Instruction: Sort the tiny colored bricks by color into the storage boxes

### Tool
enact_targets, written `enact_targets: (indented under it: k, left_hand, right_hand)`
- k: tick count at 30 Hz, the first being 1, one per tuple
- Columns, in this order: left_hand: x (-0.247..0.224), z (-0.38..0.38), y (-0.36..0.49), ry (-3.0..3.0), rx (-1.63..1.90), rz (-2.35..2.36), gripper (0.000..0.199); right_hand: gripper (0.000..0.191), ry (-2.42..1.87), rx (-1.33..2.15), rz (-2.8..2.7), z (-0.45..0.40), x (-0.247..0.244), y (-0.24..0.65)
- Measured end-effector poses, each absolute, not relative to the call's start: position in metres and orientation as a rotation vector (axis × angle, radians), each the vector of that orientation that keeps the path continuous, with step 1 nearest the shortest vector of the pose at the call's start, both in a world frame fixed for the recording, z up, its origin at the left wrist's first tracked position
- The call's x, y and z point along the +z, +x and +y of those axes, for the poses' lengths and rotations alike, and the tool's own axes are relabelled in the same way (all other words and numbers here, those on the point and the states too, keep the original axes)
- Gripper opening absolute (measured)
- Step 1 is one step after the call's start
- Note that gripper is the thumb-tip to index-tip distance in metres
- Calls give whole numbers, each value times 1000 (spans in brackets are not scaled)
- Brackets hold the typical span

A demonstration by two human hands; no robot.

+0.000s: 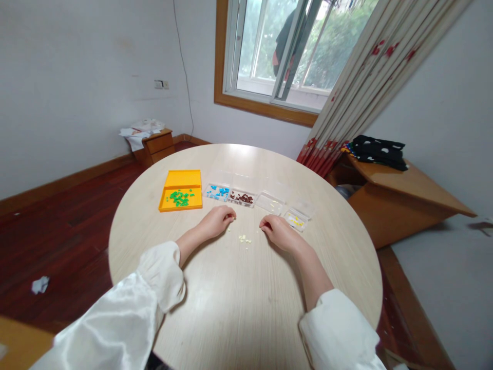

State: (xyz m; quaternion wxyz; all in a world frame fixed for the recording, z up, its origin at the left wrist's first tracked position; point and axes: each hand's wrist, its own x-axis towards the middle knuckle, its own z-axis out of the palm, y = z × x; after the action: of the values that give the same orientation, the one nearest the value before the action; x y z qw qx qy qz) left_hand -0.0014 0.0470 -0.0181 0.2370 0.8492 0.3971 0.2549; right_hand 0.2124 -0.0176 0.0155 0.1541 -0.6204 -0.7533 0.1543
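Note:
My left hand (220,221) is closed in a pinch just below the clear box of blue pieces (217,192); what its fingertips hold is too small to name. My right hand (276,229) is also pinched closed, left of the small clear box with yellow pieces (296,221), and its fingertips hide anything between them. Between and below the hands lies a loose group of pale yellow pieces (244,239) on the table. Dark brown pieces (241,198) fill a clear box between the hands, farther back. Beside it stands a clear box (270,202) with a few pale pieces.
An open orange box (181,197) with green pieces (180,198) stands at the left on the round table (239,308). A wooden cabinet (408,195) with folded dark cloth (379,151) is at the right. Behind the window, a person (287,41) is partly visible.

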Motion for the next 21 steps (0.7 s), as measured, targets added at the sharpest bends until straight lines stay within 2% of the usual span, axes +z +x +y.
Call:
enact_targets:
  k: [21]
  left_hand:
    - [-18, 46, -1, 2322, 705, 1097, 13]
  right_hand:
    - [19, -1661, 523, -2201, -19, 16, 201]
